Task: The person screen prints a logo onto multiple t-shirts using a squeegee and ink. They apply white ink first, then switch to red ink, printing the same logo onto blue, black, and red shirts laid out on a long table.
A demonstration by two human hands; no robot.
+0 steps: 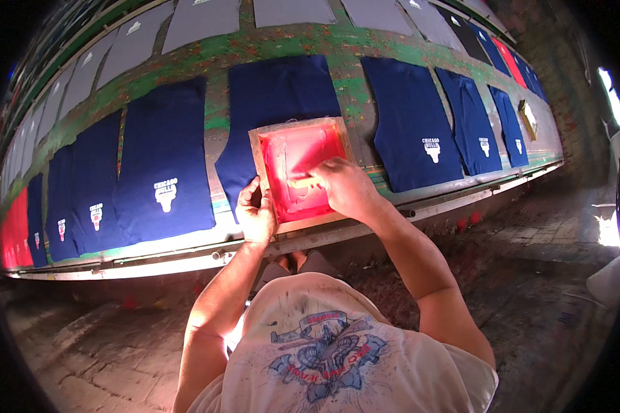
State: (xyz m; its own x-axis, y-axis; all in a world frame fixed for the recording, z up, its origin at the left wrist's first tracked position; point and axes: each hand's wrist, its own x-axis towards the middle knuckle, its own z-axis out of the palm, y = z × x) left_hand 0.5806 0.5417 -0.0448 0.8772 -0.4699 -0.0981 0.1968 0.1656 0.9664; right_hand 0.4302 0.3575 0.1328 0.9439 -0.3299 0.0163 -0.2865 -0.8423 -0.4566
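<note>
Frame: bare wood, matt. Screen bed within: red, coated with what looks like wet ink, glossy, streaked. Orange bar: brightly lit, material indeterminable. Navy panels: cloth, matt, smooth apart from slight rippling. Prints: white, flat, opaque. Grey panels: cloth, matt. Tabletop: green-stained, worn, speckled, rough-looking. Edge rail: apparently metal, pale, partly shiny. T-shirt: white cloth, matt, spotted. Floor: paved, rough, dull.
</note>
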